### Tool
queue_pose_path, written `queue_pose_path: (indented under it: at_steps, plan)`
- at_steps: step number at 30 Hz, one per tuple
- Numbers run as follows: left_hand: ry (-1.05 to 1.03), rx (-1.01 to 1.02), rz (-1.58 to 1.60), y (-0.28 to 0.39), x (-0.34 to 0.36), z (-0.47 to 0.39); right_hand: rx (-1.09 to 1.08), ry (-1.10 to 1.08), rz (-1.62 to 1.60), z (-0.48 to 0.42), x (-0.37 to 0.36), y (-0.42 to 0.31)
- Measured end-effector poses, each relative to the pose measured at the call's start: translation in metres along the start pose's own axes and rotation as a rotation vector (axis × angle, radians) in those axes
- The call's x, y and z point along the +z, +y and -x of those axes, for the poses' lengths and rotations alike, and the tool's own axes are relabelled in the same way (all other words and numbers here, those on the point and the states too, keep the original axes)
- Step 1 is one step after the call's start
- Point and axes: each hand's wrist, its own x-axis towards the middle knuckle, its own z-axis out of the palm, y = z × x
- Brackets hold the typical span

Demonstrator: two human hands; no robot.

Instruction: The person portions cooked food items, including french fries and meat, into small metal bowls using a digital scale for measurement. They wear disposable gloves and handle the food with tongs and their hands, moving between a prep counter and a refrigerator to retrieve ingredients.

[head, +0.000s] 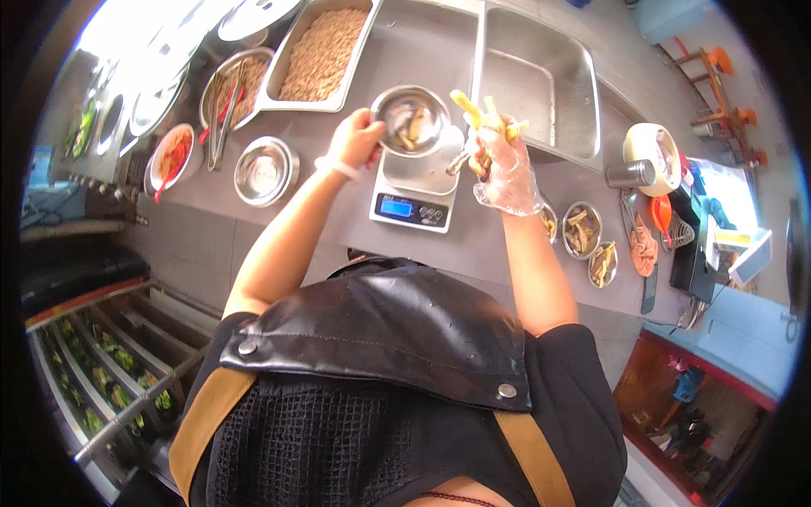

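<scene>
My left hand [357,142] grips the rim of a small round stainless steel bowl [384,104]. A few yellowish and dark food pieces [415,127] lie inside. The bowl overlaps the far side of a digital kitchen scale [412,203] with a lit blue display; I cannot tell whether it touches the plate. To the right of the bowl, my right hand [507,166], in a clear plastic glove, holds a bunch of yellow and dark food strips [472,109]. Some strips stick out past the fingers. Beside my left forearm stand stacked empty steel bowls [265,171].
A rectangular steel pan [538,82] is sunk beyond my right hand. Several small bowls of similar strips [581,229] stand right of my forearm. A tray of brown pieces [323,57], a bowl with tongs [231,95] and a bowl of red sauce [174,158] stand left.
</scene>
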Motion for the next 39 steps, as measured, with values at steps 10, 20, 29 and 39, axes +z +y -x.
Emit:
queue_pose_path:
  at_steps: [10, 20, 29, 39]
  plan:
    - [0.256, 0.959, -0.602, 0.173, 0.092, -0.04, -0.085, 0.176, -0.446, -0.076, -0.07, -0.047]
    - [0.241, 1.277, -0.959, 0.178, 0.141, -0.09, -0.097, 0.101, -0.838, -0.136, -0.109, -0.025]
    - [0.019, -0.032, -0.416, 0.068, -0.027, -0.016, -0.06, -0.027, -0.887, -0.113, -0.142, -0.035]
    - [-0.156, -0.241, -0.233, -0.021, 0.018, 0.003, -0.029, 0.006, -0.813, -0.091, -0.141, -0.044]
